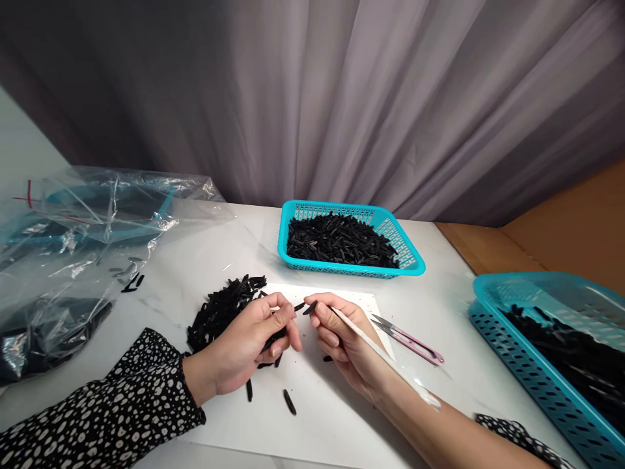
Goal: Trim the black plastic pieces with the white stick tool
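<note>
My left hand is closed on several short black strips, one poking out past the thumb and others tucked in the palm. My right hand pinches a small black strip between thumb and index finger, close to my left fingertips. A long thin white stick also rests in my right hand, running back along the wrist. Below both hands lies a white sheet, with a few loose strips on it. A pile of black strips sits just behind my left hand. The strips' exact kind cannot be made out.
A blue basket full of black strips stands at the back. Another blue basket with longer black pieces is at right. Thread snips with a pink handle lie beside my right hand. Clear plastic bags cover the left side.
</note>
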### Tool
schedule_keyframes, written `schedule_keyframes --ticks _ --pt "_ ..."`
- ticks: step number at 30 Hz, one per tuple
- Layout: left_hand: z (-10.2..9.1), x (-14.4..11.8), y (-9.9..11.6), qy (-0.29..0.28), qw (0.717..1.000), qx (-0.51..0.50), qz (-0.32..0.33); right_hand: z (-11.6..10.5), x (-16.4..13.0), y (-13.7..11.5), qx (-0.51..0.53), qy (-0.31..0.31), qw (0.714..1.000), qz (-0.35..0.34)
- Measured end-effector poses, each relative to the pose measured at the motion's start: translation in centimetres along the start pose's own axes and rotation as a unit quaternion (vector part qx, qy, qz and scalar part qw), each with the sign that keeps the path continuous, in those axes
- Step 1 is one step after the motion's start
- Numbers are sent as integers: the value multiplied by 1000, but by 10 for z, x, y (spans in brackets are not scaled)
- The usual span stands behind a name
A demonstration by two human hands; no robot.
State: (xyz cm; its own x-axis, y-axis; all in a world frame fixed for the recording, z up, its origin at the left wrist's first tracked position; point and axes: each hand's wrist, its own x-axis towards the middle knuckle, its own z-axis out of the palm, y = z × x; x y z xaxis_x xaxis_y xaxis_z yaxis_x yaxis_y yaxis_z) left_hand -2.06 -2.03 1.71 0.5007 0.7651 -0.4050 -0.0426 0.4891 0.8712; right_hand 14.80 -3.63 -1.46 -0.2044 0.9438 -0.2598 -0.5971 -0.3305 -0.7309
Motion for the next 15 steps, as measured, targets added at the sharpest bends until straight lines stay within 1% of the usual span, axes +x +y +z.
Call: schedule_keyframes --ticks 4,8,15 --pt "-2 -1 -1 -13 1000 3 -4 -1 1 0 -1 6 1000 -7" --pt "-2 -1 0 -5 1000 -4 -22 -2 2 1 24 22 999 -21" --pt "2 -2 1 11 999 -5 -31 2 -1 3 -43 -10 999 30"
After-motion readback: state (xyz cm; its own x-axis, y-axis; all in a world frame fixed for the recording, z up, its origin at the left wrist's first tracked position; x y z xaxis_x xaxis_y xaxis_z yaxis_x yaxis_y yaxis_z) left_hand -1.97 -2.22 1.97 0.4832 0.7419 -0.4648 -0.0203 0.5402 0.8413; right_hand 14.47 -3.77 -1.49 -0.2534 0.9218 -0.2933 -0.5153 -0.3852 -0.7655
